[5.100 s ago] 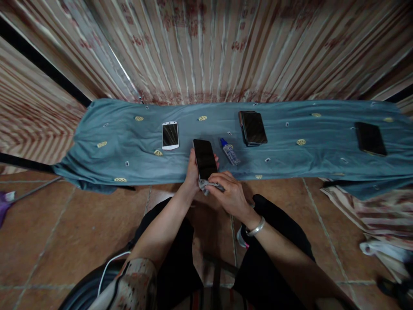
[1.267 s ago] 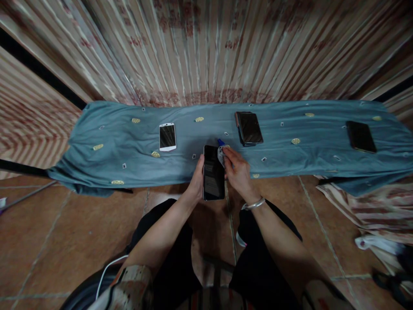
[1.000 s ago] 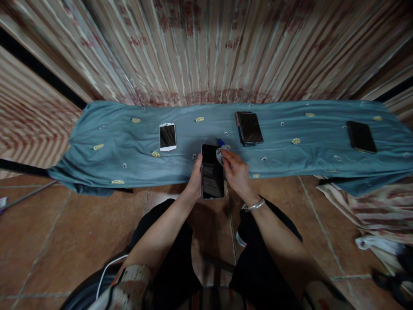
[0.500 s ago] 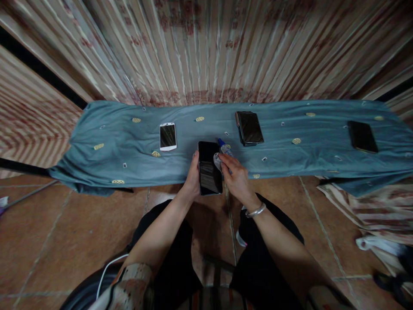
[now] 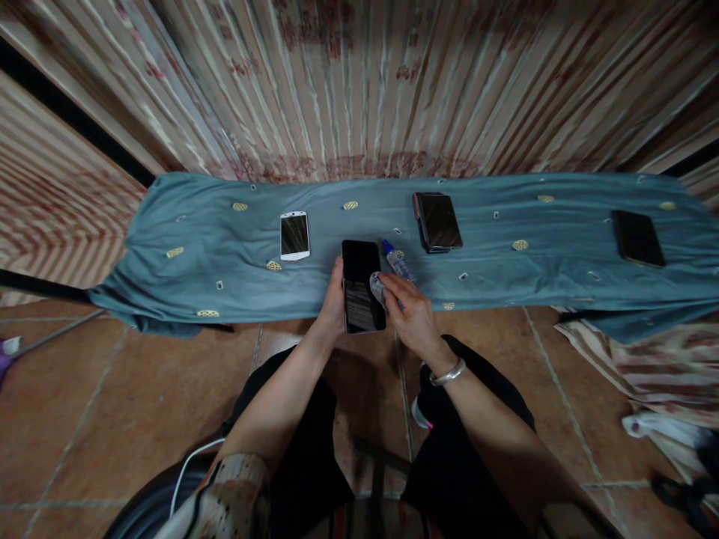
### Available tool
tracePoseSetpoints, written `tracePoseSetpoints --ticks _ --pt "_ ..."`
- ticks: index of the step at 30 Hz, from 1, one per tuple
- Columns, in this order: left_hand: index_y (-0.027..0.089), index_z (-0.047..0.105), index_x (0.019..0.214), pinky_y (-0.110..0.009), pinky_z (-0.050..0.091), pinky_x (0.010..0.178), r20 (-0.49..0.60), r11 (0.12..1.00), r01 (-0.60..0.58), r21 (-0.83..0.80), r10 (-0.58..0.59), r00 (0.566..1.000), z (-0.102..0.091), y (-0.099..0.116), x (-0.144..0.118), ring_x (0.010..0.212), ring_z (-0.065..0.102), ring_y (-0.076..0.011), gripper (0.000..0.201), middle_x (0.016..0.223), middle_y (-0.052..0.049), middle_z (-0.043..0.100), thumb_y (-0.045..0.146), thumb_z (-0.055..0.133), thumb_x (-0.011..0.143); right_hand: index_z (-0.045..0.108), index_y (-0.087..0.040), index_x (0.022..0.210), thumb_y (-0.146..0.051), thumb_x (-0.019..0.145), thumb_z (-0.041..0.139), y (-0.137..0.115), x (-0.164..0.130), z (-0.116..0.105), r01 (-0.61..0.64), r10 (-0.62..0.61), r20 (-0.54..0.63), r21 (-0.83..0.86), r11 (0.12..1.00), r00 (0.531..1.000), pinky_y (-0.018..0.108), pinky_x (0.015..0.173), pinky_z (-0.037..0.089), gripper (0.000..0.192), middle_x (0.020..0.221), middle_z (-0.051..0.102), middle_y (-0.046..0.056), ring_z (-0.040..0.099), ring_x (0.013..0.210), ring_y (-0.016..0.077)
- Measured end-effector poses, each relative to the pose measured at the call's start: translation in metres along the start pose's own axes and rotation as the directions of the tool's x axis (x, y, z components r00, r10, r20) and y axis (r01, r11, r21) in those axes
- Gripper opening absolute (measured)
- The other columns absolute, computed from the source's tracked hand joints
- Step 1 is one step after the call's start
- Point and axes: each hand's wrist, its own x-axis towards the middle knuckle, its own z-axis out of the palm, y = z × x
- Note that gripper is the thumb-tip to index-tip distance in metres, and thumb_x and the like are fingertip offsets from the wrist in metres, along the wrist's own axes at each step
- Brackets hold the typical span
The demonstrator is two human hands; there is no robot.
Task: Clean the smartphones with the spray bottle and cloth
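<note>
The left hand point(image 5: 335, 299) is closed around the left edge of a black phone point(image 5: 362, 286), with the fingers behind it and the thumb at its side, so the phone is held with its dark screen facing up. The phone is above the near edge of the bench point(image 5: 505, 288), which is covered with a blue-green cloth point(image 5: 225, 247); its lower end reaches out over the tiled floor point(image 5: 112, 404). The right hand point(image 5: 409, 313) is just right of the black phone, and its fingers are pinched together on a small grey cloth point(image 5: 376, 287) that presses against the right side of the screen. This wrist carries a silver bracelet point(image 5: 448, 373). Just right of the black phone's upper end, a small clear bottle with a blue cap point(image 5: 398, 261) lies tilted on the blue-green cloth, very near to the fingertips of the right hand. To the left of the black phone lies a white phone point(image 5: 295, 235), flat and apart from it. To the right and a little farther back lies a dark phone in a folding case point(image 5: 439, 221), and far to the right, well apart, another dark phone point(image 5: 637, 238). Behind the bench hangs a striped curtain point(image 5: 359, 82). Below the black phone, the person's dark trousers point(image 5: 314, 449) are visible.
</note>
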Motion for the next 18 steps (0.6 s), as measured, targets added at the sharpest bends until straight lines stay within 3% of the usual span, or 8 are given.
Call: tracePoseSetpoints --ticks 7,18 --pt "0.013 0.069 0.122 -0.036 0.058 0.084 0.043 1.0 -0.003 0.0 0.003 0.999 -0.005 0.002 0.003 0.085 0.074 -0.0233 0.065 0.092 -0.01 0.078 0.06 0.032 0.098 0.067 -0.024 0.127 -0.023 0.1 0.044 -0.005 -0.002 0.0 -0.018 0.018 0.017 0.009 1.0 1.0 0.043 0.108 0.052 0.035 0.126 0.071 0.007 0.065 0.119 0.0206" --pt "0.012 0.072 0.115 -0.035 0.06 0.077 -0.003 0.999 -0.031 0.015 0.032 0.999 -0.008 0.01 0.005 0.08 0.074 -0.0239 0.068 0.086 -0.011 0.078 0.063 0.031 0.097 0.065 -0.024 0.13 -0.022 0.099 0.045 -0.012 -0.012 -0.004 0.0 -0.001 0.098 0.012 1.0 0.995 0.043 0.107 0.053 0.037 0.126 0.071 0.008 0.066 0.118 0.0218"
